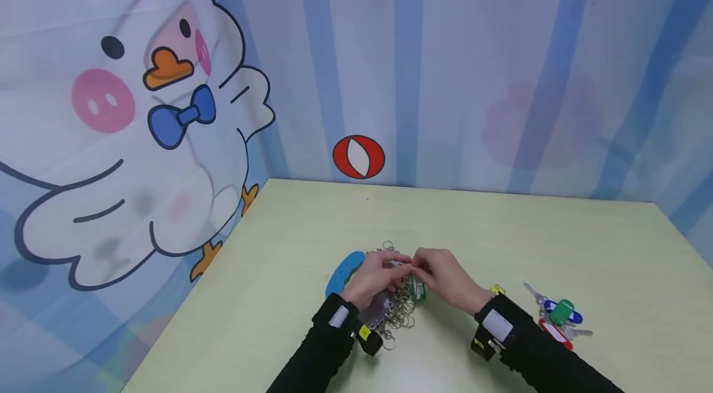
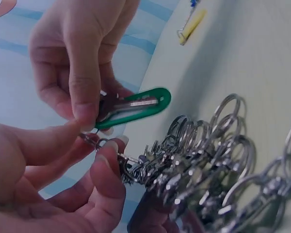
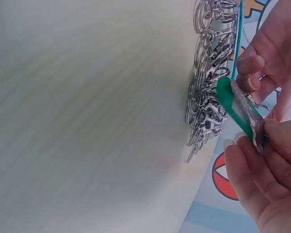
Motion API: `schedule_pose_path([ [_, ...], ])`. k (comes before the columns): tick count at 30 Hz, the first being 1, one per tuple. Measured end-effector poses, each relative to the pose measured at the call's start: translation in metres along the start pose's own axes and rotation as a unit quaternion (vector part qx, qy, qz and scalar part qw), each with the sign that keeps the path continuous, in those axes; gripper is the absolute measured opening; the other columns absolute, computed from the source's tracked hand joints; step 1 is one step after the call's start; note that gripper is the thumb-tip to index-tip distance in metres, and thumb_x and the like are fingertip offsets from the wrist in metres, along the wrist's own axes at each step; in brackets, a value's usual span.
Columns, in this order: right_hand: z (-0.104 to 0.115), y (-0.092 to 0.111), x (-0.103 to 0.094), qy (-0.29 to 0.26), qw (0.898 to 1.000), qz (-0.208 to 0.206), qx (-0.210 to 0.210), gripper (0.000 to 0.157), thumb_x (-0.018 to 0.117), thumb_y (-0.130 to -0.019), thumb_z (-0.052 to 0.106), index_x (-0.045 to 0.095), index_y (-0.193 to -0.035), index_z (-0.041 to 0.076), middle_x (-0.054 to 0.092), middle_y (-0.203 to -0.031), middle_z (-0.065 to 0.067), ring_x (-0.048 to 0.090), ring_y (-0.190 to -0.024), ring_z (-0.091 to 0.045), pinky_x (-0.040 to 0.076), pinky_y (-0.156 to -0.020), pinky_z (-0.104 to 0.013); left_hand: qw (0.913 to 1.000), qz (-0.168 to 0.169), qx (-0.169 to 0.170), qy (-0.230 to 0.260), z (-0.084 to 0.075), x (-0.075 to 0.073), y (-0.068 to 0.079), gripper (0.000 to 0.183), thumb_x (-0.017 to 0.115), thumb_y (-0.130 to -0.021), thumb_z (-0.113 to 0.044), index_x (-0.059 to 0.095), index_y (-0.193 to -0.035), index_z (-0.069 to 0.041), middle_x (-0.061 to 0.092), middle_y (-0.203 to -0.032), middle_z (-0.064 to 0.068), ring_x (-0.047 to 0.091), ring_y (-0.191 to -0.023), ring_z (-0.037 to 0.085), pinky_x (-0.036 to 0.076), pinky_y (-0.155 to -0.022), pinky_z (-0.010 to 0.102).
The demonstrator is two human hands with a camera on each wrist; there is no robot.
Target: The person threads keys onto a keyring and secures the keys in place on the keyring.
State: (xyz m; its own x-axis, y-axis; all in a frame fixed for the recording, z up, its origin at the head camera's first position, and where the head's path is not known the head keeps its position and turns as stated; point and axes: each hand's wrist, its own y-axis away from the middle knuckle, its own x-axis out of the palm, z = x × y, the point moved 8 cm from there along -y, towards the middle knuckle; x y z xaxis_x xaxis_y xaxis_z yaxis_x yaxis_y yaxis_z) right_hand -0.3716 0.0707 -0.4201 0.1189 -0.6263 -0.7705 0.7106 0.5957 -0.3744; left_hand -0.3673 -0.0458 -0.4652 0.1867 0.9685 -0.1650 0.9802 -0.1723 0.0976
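Green plastic edges the key tag (image 2: 136, 116) near the centre of the left wrist view, with a metal key (image 2: 143, 102) lying against it. The right hand (image 1: 445, 275) pinches both between thumb and bent fingers; the left hand (image 1: 374, 278), thumb and fingertips nearly together, pinches a small ring (image 2: 89, 140) just beside them. Joining or parting tag and ring seems the step in hand; I cannot tell which. Next likely calls for a steady left pinch while the right turns the tag. Steel rings (image 2: 174, 177) bunch at lower right there; tagged keys (image 1: 561, 312) lie lower right in the head view.
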Motion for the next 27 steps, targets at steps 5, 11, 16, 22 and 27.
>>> schedule_pose_path([
  [5,-0.004,-0.001,-0.003,-0.005,1.0,-0.006,0.013,0.006,0.067,-0.088,0.007,0.066,-0.082,0.008,0.069,-0.077,-0.002,0.058,-0.066,-0.001,0.047,-0.058,-0.017,0.9996,0.022,0.01,-0.012,0.0,0.002,-0.002,0.026,0.066,-0.089,-0.005,0.068,-0.115,-0.003,0.068,-0.092,0.018,0.06,-0.069,0.014,0.053,-0.064,0.024],
  [11,0.002,0.002,0.001,0.006,1.0,-0.001,-0.004,0.007,0.068,-0.087,0.005,0.067,-0.082,0.009,0.069,-0.076,-0.001,0.06,-0.067,-0.002,0.048,-0.059,-0.018,0.9993,0.007,0.027,-0.026,0.0,0.002,0.001,0.026,0.065,-0.087,0.002,0.069,-0.113,-0.001,0.069,-0.085,0.022,0.06,-0.059,0.012,0.055,-0.059,0.025],
  [16,0.008,0.008,0.005,0.049,0.998,0.0,-0.031,0.006,0.069,-0.086,0.005,0.069,-0.085,0.011,0.068,-0.08,0.002,0.062,-0.073,-0.006,0.051,-0.066,-0.021,0.9989,0.013,0.018,-0.041,-0.002,0.003,0.003,0.028,0.065,-0.087,0.004,0.069,-0.114,-0.002,0.069,-0.085,0.023,0.061,-0.056,0.012,0.057,-0.059,0.033],
  [22,0.011,0.016,0.005,0.095,0.993,-0.015,-0.071,0.01,0.072,-0.084,0.008,0.071,-0.091,0.013,0.067,-0.085,0.003,0.064,-0.08,-0.01,0.053,-0.072,-0.025,0.9975,0.037,0.018,-0.056,-0.001,0.003,0.001,0.026,0.064,-0.088,0.002,0.068,-0.112,-0.004,0.069,-0.084,0.021,0.061,-0.056,0.014,0.057,-0.059,0.031],
  [27,0.001,0.012,0.005,0.072,0.997,-0.01,-0.033,0.007,0.069,-0.086,0.009,0.071,-0.092,0.012,0.068,-0.084,0.003,0.061,-0.076,-0.008,0.051,-0.068,-0.023,0.9942,0.068,0.031,-0.077,0.0,0.005,0.001,0.035,0.066,-0.088,-0.002,0.066,-0.122,-0.01,0.068,-0.09,0.023,0.059,-0.059,0.015,0.053,-0.059,0.028],
])
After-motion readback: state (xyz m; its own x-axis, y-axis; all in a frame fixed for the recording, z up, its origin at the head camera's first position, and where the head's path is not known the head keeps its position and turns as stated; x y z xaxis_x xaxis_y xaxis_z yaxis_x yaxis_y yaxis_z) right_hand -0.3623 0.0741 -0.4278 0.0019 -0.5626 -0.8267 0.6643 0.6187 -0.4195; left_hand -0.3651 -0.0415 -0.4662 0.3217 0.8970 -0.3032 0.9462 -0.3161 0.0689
